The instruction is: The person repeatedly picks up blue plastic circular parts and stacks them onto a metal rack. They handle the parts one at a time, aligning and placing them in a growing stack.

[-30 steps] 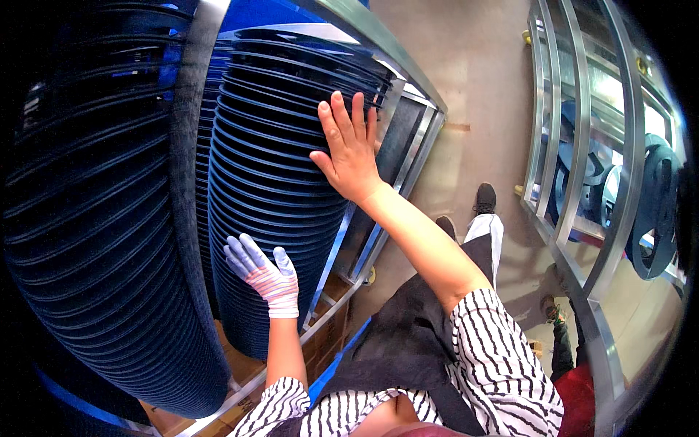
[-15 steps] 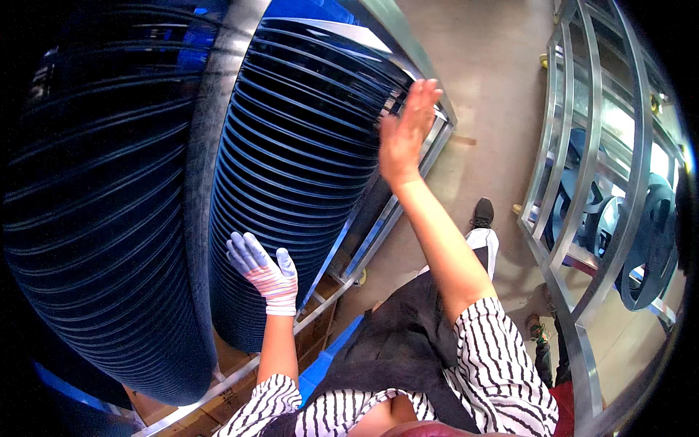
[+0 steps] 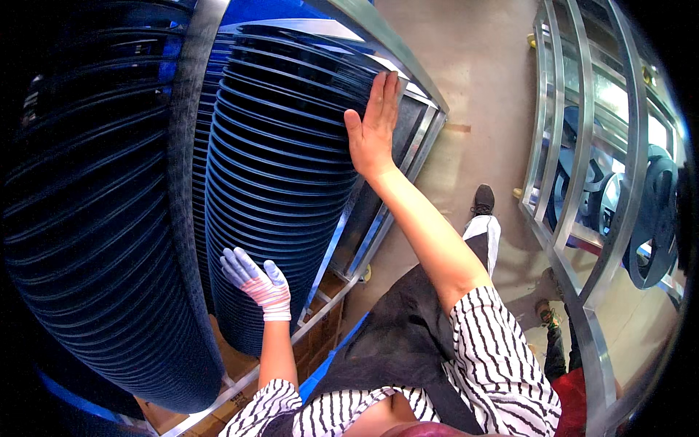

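The gloved left hand [image 3: 258, 285] sits low, the bare right hand [image 3: 373, 138] high, both flat and gripping nothing, perhaps touching the dark ridged stack [image 3: 280, 167] in the metal rack [image 3: 380, 36], where an uneven push could skew it.

Over the head feed I can read no words, numbers or signs on anything in view. Small dark marks [image 3: 237, 400] show on the brown cardboard [image 3: 223, 415] below the lower metal rail [image 3: 207, 411]; too small and blurred for me to tell whether they are print
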{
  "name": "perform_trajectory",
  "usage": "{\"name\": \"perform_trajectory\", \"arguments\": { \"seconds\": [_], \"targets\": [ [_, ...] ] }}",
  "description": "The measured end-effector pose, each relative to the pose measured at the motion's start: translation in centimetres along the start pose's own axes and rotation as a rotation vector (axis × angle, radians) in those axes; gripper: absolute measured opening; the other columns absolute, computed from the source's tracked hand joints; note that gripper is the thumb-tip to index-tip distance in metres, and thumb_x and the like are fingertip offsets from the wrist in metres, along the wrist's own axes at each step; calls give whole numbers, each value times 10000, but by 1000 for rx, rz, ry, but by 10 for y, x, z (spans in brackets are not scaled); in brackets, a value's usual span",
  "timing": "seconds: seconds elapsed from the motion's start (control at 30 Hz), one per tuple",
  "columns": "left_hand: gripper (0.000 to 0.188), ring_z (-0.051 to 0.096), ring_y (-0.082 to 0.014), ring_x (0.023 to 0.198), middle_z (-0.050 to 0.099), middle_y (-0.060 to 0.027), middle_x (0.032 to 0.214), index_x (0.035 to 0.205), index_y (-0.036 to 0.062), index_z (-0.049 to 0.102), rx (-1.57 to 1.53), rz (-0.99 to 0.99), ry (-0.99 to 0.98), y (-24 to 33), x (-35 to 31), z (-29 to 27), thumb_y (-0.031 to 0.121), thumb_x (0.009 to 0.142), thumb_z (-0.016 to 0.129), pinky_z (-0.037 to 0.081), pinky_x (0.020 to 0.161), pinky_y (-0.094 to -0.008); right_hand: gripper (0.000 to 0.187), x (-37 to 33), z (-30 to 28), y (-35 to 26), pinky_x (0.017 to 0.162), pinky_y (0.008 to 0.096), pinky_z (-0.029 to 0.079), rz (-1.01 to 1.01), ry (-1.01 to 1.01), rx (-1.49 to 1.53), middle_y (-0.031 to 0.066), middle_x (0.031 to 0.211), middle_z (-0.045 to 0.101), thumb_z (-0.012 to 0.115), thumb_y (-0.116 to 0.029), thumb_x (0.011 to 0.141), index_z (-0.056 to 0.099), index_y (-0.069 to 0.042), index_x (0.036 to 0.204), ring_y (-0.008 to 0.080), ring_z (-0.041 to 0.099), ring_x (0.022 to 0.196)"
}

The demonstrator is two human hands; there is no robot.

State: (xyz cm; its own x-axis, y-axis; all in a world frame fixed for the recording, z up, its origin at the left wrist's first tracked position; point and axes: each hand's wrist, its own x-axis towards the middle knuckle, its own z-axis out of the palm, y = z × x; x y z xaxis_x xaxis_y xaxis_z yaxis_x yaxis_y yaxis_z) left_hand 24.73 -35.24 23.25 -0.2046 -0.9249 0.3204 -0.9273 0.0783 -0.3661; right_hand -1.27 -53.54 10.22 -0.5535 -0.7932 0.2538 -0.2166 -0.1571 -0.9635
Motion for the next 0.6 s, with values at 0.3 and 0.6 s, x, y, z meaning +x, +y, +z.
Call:
{"name": "perform_trajectory", "arguments": {
  "seconds": [0.3, 0.6],
  "targets": [
    [704, 218, -502, 1389, 255, -297, 1512, 1457, -70, 264, -31, -73, -38, -1, -3, -3, 458, 997, 342, 158, 1151, -571, 852, 6, -2, -4, 1121, 645, 67, -153, -127, -133, 237, 1595, 30, 477, -536, 934, 84, -100, 1551, 485, 15, 1451],
    [772, 205, -494, 1398, 220, -294, 1527, 1459, -61, 270, -65, -178, -96, 18, -12, -11, 544, 982, 337, 153, 1151, -575, 857, -86, -23, -17, 1135, 623, 66, -235, -440, -142, 213, 1604, 42, 615, -416, 878, 166, -129, 1549, 485, 27, 1454]
  ]
}}
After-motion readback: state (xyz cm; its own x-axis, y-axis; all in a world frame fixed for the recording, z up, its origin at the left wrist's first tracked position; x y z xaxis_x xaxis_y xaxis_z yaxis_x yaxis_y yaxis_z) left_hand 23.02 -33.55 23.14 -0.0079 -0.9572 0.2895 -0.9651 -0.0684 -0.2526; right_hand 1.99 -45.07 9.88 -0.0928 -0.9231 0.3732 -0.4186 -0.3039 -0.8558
